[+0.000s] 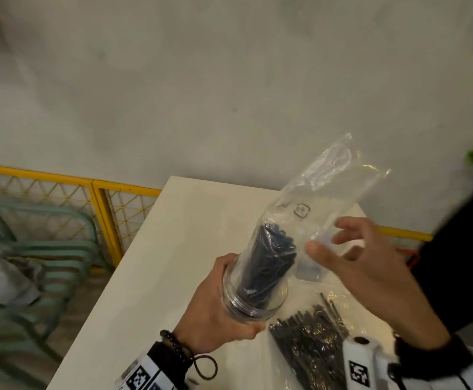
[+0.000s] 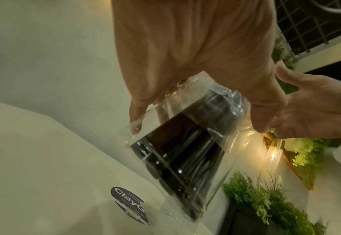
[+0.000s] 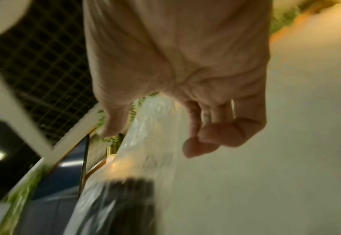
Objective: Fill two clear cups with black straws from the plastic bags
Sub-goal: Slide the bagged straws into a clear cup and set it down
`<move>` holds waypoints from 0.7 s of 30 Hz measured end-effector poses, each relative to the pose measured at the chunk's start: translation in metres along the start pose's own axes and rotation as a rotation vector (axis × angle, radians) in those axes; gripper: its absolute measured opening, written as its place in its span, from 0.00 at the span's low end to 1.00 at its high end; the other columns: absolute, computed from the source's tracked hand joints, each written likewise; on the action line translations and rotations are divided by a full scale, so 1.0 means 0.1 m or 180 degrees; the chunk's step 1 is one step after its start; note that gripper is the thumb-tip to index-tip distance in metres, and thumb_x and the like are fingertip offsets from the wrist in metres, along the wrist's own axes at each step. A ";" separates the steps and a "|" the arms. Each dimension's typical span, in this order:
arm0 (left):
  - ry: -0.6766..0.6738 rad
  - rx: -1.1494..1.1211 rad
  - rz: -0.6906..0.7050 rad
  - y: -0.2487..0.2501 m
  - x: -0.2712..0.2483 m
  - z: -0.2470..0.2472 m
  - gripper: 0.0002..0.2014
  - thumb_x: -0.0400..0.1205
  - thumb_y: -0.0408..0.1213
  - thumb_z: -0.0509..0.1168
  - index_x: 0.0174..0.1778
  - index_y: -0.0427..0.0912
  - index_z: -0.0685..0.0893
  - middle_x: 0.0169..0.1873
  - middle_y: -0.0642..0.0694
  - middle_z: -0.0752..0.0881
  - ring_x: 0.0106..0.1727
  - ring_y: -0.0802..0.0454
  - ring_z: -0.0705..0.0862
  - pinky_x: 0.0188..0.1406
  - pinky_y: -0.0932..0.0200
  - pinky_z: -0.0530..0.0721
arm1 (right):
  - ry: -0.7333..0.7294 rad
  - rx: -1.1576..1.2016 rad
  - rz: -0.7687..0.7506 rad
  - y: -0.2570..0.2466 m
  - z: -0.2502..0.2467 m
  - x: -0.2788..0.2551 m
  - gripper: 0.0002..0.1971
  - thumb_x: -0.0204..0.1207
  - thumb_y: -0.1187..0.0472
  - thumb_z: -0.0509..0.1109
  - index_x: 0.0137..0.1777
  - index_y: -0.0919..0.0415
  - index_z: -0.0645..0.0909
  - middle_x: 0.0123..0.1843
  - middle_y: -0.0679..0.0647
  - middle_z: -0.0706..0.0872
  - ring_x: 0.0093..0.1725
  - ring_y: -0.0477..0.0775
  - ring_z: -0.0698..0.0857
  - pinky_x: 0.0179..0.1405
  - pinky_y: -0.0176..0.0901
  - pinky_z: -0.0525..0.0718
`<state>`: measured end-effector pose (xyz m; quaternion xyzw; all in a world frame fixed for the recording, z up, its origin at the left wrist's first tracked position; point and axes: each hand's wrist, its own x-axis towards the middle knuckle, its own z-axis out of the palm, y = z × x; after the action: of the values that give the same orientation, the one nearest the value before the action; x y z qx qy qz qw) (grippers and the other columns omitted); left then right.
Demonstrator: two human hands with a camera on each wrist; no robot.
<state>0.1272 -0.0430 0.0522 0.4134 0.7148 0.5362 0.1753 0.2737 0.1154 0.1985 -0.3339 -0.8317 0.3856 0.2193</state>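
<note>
My left hand (image 1: 218, 313) grips the base of a clear cup (image 1: 253, 302), tilted away from me above the white table (image 1: 173, 249). A clear plastic bag (image 1: 328, 187) with a bundle of black straws (image 1: 269, 260) is pushed into the cup, and its empty top sticks out up and to the right. My right hand (image 1: 331, 237) hovers at the bag's right side, fingers loosely curled. In the blurred right wrist view the bag (image 3: 145, 159) passes between thumb and fingers without a visible pinch. A second bag of black straws (image 1: 311, 342) lies on the table below.
The table's left edge runs diagonally, with a yellow mesh fence (image 1: 94, 192) and a green chair (image 1: 46, 249) beyond it. A round dark sticker (image 2: 127, 202) is on the tabletop. Green plants (image 2: 266, 203) stand beside the table.
</note>
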 end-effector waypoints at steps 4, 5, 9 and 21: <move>-0.0260 0.0212 0.0031 -0.01 0.00 0.08 0.47 0.59 0.41 0.86 0.69 0.63 0.65 0.54 0.62 0.86 0.54 0.63 0.86 0.44 0.72 0.83 | -0.0713 0.0959 -0.0135 0.12 0.36 0.13 0.17 0.65 0.42 0.76 0.52 0.46 0.84 0.30 0.36 0.88 0.27 0.37 0.82 0.24 0.28 0.78; -0.0231 0.0219 0.0012 -0.02 0.00 0.09 0.47 0.59 0.41 0.86 0.69 0.65 0.65 0.54 0.63 0.86 0.54 0.64 0.86 0.44 0.73 0.83 | -0.0629 0.0979 -0.0258 0.12 0.38 0.16 0.10 0.69 0.46 0.77 0.48 0.47 0.86 0.29 0.35 0.88 0.27 0.36 0.84 0.26 0.26 0.78; 0.0033 0.0215 0.0040 -0.10 0.03 0.07 0.48 0.57 0.47 0.86 0.67 0.71 0.63 0.56 0.70 0.83 0.54 0.67 0.86 0.45 0.74 0.83 | 0.0319 0.1160 -0.0586 0.06 0.27 0.25 0.06 0.79 0.52 0.73 0.46 0.53 0.88 0.24 0.44 0.84 0.22 0.38 0.79 0.25 0.33 0.77; 0.0058 0.0085 0.0089 -0.09 0.14 0.00 0.49 0.58 0.43 0.87 0.70 0.64 0.66 0.58 0.66 0.85 0.52 0.58 0.91 0.45 0.62 0.91 | 0.0286 0.0619 -0.1099 -0.17 0.16 0.33 0.08 0.79 0.51 0.73 0.41 0.51 0.88 0.26 0.40 0.85 0.24 0.37 0.78 0.31 0.39 0.83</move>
<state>0.1149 -0.0329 0.0473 0.4208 0.7175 0.5328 0.1557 0.2350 0.1232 0.2059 -0.1804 -0.8248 0.4055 0.3503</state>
